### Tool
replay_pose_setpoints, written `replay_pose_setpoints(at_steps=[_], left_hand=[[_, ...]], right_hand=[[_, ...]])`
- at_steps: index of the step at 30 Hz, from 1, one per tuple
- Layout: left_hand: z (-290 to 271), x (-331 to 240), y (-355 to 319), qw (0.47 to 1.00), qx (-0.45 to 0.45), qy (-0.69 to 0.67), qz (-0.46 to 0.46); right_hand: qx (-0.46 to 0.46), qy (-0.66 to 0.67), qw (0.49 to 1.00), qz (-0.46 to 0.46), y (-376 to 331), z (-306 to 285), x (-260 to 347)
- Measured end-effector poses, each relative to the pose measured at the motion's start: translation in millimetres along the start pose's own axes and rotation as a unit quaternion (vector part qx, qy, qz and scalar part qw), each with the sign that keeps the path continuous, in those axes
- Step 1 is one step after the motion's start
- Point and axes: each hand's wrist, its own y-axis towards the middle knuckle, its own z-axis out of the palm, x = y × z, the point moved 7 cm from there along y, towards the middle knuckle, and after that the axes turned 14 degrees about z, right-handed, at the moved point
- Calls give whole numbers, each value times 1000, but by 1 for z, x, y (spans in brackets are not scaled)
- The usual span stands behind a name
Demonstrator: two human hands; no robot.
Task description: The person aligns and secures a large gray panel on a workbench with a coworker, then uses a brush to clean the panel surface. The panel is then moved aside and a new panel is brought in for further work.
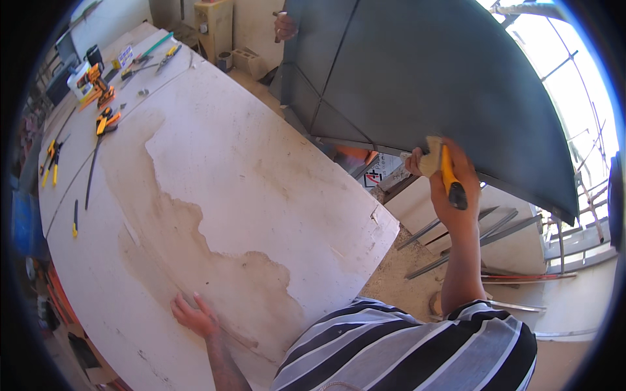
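My right hand (458,186) grips a brush with a yellow and black handle (448,167) and pale bristles (430,155). The bristles are at the lower edge of a large dark grey panel (417,72), which is tilted up on the far side of the table. Fingers of another person (413,163) show at that edge, just left of the bristles. A second hand (285,26) of another person holds the panel's left edge. My left hand (194,316) lies on the white tabletop (313,182), fingers spread and holding nothing, beside a brown dusty patch (228,267).
On the table's left part lie an orange and black drill (99,85), a bar clamp (99,133), yellow-handled pliers (55,163) and a knife-like tool (75,218). Metal bars (450,251) lean beyond the table's right corner. A bright opening with rods is at right.
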Motion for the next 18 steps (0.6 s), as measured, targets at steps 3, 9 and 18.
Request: replay_pose_setpoints(at_steps=[3, 9, 18], left_hand=[[7, 2, 2, 999, 26, 6, -29], [15, 10, -3, 999, 22, -1, -35], [16, 14, -4, 998, 30, 14, -45]], right_hand=[[23, -13, 999, 22, -4, 27, -1], [228, -140, 962, 53, -6, 218, 24], [273, -84, 956, -61, 36, 411, 19]])
